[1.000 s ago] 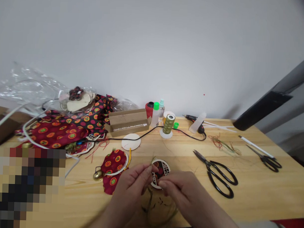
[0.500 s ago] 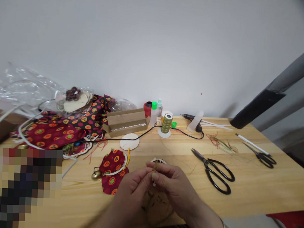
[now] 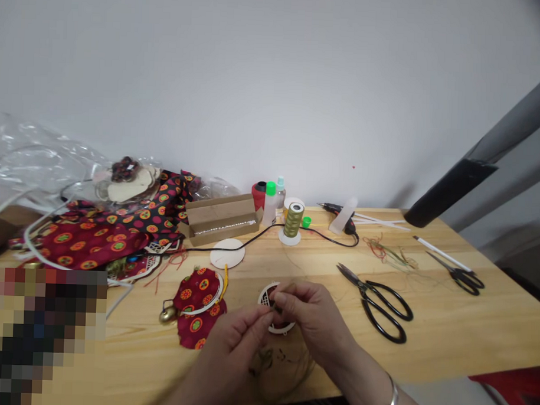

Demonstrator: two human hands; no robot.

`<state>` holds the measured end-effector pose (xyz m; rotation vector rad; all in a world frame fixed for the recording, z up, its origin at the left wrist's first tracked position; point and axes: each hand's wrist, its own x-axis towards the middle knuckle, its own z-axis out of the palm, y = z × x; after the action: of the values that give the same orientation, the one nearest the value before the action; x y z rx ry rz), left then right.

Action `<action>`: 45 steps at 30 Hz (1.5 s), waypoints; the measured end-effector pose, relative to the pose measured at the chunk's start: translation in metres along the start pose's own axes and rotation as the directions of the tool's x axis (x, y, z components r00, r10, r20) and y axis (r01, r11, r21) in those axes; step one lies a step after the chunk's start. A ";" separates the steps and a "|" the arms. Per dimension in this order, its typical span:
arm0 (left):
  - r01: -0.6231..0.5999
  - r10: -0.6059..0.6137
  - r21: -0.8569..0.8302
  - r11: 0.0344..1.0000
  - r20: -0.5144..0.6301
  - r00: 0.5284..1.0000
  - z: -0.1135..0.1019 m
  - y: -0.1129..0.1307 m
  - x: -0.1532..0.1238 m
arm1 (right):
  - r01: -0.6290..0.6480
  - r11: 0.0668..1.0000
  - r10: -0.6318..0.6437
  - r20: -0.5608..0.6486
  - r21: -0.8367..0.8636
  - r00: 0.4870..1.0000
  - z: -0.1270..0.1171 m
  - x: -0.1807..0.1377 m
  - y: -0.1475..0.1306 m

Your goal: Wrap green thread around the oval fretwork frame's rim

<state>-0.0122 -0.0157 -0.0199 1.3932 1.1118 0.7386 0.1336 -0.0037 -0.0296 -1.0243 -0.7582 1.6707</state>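
Observation:
My left hand (image 3: 243, 337) and my right hand (image 3: 316, 319) meet close together above the front of the table. Each pinches thumb against fingers on fine olive thread, which is hard to make out between the fingertips. Loose loops of olive thread (image 3: 285, 398) hang or lie below them. Just beyond the fingers is a round white openwork disc (image 3: 263, 292) with a dark red inside, partly covered by my right hand. Left of my hands lies a dark red patterned fabric piece (image 3: 197, 324) with a white rim and a brass bell (image 3: 167, 313).
Large black-handled scissors (image 3: 373, 300) lie open at right, smaller scissors (image 3: 460, 274) farther off. Behind stand a spool of olive thread (image 3: 293, 221), a green-capped bottle (image 3: 270, 208), a glue gun (image 3: 338, 212) and a cardboard box (image 3: 225, 221). Patterned fabric (image 3: 95, 241) heaps up at left.
My fingertips have drawn slightly apart, the right hand moving up and the left a little down. More of the white openwork disc shows. The view has shifted slightly.

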 end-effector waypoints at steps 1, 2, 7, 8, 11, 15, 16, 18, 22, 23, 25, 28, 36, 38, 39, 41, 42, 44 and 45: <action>0.008 -0.008 0.001 1.000 0.004 1.000 0.000 -0.001 0.000 | 0.005 1.000 -0.005 -0.003 -0.011 1.000 0.000 0.000 -0.001; 0.019 -0.019 0.002 1.000 0.009 1.000 -0.001 -0.001 -0.001 | 0.007 1.000 -0.008 -0.009 -0.024 1.000 0.001 0.000 -0.003; 0.068 -0.068 -0.010 0.998 0.026 0.997 -0.001 -0.001 -0.002 | 0.011 0.998 -0.015 -0.051 -0.068 0.999 0.001 0.001 -0.008; 0.076 -0.075 -0.019 0.997 0.026 0.997 -0.001 0.000 -0.002 | 0.013 0.998 -0.016 -0.055 -0.064 0.998 0.001 0.001 -0.009; 0.085 -0.085 -0.048 0.995 0.017 0.996 -0.001 0.001 -0.002 | 0.023 0.998 -0.028 -0.082 -0.058 0.996 0.000 0.002 -0.011; 0.074 -0.074 -0.056 0.996 0.004 0.997 0.000 -0.002 -0.003 | 0.042 0.995 -0.053 -0.116 -0.088 0.992 -0.001 0.002 -0.013; 0.071 -0.071 -0.050 0.996 -0.003 0.997 0.000 -0.003 -0.003 | 0.050 0.994 -0.062 -0.126 -0.097 0.990 -0.001 0.002 -0.014; 0.066 -0.067 -0.033 0.997 -0.009 0.998 0.000 -0.004 -0.003 | 0.065 0.991 -0.081 -0.135 -0.118 0.988 -0.001 0.002 -0.015; 0.040 -0.041 0.039 0.998 0.019 0.999 -0.001 -0.003 -0.003 | 0.066 0.981 -0.086 -0.109 -0.182 0.990 0.000 0.000 -0.018; 0.012 -0.016 0.077 0.997 0.043 0.999 -0.003 -0.002 -0.002 | 0.069 0.977 -0.091 -0.099 -0.204 0.991 0.000 0.000 -0.019; -0.066 0.049 0.181 0.981 0.100 0.994 -0.010 0.000 0.000 | 0.088 0.962 -0.113 -0.084 -0.260 0.990 -0.001 -0.002 -0.021; -0.141 0.138 0.425 0.894 0.038 0.990 -0.025 0.002 0.003 | 0.136 0.935 -0.172 -0.083 -0.329 0.982 -0.002 -0.004 -0.022; -0.278 0.476 0.476 0.834 -0.366 0.800 -0.027 0.017 0.003 | 0.251 0.900 -0.272 -0.010 -0.358 0.962 0.002 -0.007 -0.020; -0.260 0.301 0.168 0.951 -0.309 0.902 -0.015 0.018 0.001 | 0.273 0.875 -0.299 -0.001 -0.400 0.954 0.004 -0.008 -0.021; -0.203 0.196 -0.003 0.979 -0.253 0.947 -0.009 0.017 0.001 | 0.277 0.862 -0.306 -0.001 -0.423 0.952 0.005 -0.009 -0.022; -0.066 0.041 -0.322 0.945 -0.082 0.996 0.000 0.012 0.002 | 0.272 0.845 -0.306 0.001 -0.460 0.952 0.006 -0.011 -0.023; -0.041 0.017 -0.410 0.911 -0.063 0.998 0.003 0.009 0.003 | 0.267 0.837 -0.302 0.004 -0.477 0.953 0.006 -0.011 -0.023; 0.012 -0.013 -0.483 0.875 0.003 1.000 0.007 0.005 0.005 | 0.250 0.823 -0.286 0.009 -0.509 0.958 0.006 -0.011 -0.024; 0.037 -0.029 -0.506 0.862 0.023 0.999 0.007 0.004 0.005 | 0.242 0.819 -0.278 0.009 -0.521 0.960 0.005 -0.011 -0.024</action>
<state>-0.0028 -0.0132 -0.0185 0.9243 0.8427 0.9167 0.1407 -0.0071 -0.0038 -1.2698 -1.2885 1.2068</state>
